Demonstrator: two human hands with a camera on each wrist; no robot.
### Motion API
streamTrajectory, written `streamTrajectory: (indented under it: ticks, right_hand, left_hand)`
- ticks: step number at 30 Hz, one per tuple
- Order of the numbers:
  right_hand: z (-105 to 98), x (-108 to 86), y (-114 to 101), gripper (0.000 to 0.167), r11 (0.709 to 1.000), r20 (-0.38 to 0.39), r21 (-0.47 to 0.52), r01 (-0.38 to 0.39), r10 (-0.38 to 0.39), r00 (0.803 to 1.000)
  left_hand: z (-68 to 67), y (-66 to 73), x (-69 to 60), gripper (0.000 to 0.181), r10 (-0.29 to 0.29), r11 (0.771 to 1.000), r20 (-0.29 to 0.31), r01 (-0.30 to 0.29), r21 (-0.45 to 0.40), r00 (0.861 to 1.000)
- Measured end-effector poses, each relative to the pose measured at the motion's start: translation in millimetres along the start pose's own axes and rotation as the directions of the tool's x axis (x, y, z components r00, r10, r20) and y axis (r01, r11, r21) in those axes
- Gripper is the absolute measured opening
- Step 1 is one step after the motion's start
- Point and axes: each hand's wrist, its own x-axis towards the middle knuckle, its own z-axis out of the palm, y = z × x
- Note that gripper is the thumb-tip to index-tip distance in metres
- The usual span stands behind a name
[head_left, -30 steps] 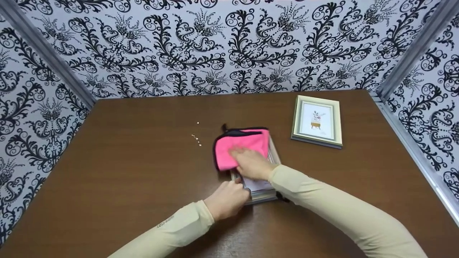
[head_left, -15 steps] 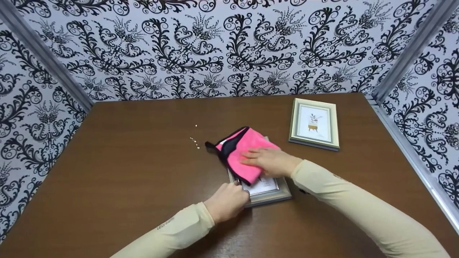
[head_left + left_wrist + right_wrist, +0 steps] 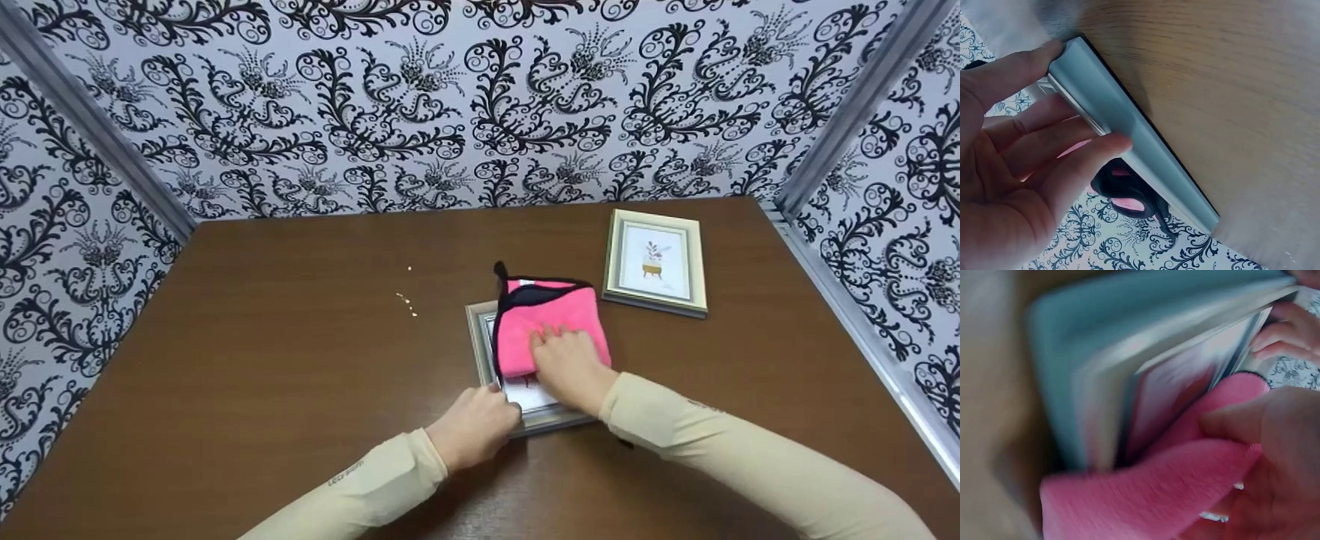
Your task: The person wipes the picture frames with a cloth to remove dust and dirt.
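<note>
A pink cloth point(image 3: 555, 322) with black edging lies folded over a picture frame point(image 3: 480, 337) on the table, covering much of its picture. My right hand point(image 3: 570, 367) is on the cloth with fingers bent. In the right wrist view the cloth's fold point(image 3: 1157, 484) runs between the thumb and the fingers. At the frame's near left corner, my left hand point(image 3: 476, 424) holds the border. The left wrist view shows the left hand's fingers point(image 3: 1109, 145) and thumb around the pale side point(image 3: 1123, 124) of the frame.
A second picture frame point(image 3: 652, 262), with a plant-pot print, lies at the back right of the brown table point(image 3: 285, 360). Several small white bits point(image 3: 409, 302) are scattered left of the cloth. Patterned walls point(image 3: 465, 105) enclose the back and sides.
The cloth under my right hand has swung over the frame, first rightward with a turn, then back round, ending farther right. My left hand has stayed at the frame's corner.
</note>
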Motion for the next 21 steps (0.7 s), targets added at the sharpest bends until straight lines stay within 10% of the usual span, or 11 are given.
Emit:
streamTrajectory:
  ticks: [6,15,21]
  right_hand:
    - [2,11.1,-7,0.039,0.972,-0.060,0.226,0.069,-0.057,0.997]
    - [8,10.4,4,0.047,0.762,-0.028,0.589,0.267,-0.311,0.950]
    - [0,-0.4,11,0.047,0.846,0.032,0.423,0.323,-0.371,0.928]
  left_hand:
    - [1.5,-0.2,-3.3,0.021,-0.001,1.000,-0.018,0.001,-0.009,1.000]
    - [2.3,1.4,-2.3,0.021,0.011,1.000,-0.012,-0.011,0.009,1.000]
    - [-0.5,2.4,0.4,0.021,0.011,1.000,-0.012,-0.011,-0.006,1.000]
